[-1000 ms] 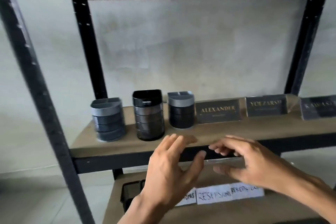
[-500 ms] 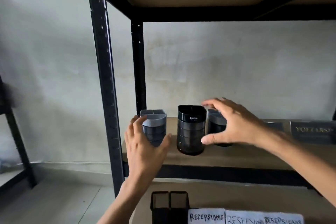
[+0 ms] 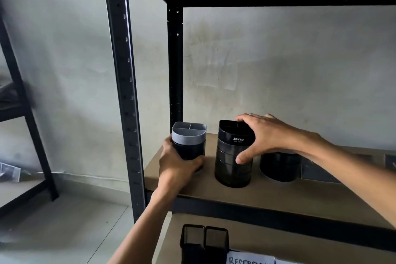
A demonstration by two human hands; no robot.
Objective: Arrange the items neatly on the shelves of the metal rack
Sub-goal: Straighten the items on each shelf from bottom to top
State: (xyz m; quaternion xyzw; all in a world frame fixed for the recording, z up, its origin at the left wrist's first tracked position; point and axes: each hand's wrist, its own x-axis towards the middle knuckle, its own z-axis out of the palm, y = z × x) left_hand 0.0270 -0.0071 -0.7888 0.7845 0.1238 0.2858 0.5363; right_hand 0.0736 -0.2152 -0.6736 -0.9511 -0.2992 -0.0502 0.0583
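Note:
Three round desk organisers stand in a row on the middle shelf (image 3: 278, 195) of the black metal rack. My left hand (image 3: 177, 165) grips the lower half of the left organiser (image 3: 189, 135), which has a grey top. My right hand (image 3: 263, 135) grips the tall black middle organiser (image 3: 233, 156), fingers over its rim and thumb on its front. The third organiser (image 3: 278, 166) stands behind my right wrist with its top hidden.
The rack's front post (image 3: 122, 92) rises just left of my left hand. Dark nameplates (image 3: 317, 171) sit to the right on the same shelf. On the shelf below stand two black mesh holders (image 3: 204, 242) and a white paper label (image 3: 250, 258). Another rack (image 3: 27, 113) stands at far left.
My view has moved closer and left. My left hand closed round the grey-topped organiser. My right hand shifted from the right organiser onto the black middle one.

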